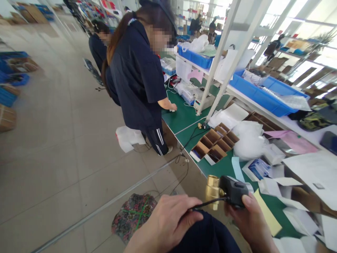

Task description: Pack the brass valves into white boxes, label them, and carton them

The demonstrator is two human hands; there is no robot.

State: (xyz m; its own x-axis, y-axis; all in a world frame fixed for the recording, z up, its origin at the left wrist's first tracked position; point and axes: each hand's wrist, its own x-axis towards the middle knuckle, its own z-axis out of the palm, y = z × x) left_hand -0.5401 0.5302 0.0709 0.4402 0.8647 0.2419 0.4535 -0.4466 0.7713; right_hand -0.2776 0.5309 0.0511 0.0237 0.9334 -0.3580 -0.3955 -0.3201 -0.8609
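Note:
My right hand (250, 219) grips a black box-shaped unit (233, 189) joined to a brass valve fitting (212, 188), held just off the near edge of the green bench (184, 117). My left hand (168, 219) is closed in a pinch on the thin black cable (207, 203) that runs out of the black unit. Both hands hover above my dark-clothed lap. White paper sheets and a yellow slip (265, 212) lie on the bench beside my right hand.
Open cardboard boxes (214, 142) and white plastic bags (249, 140) sit further along the bench. Blue bins (265, 93) rest on a white shelf. A co-worker in dark clothes (139, 77) stands at the bench. A patterned cushion (133, 214) lies on the floor.

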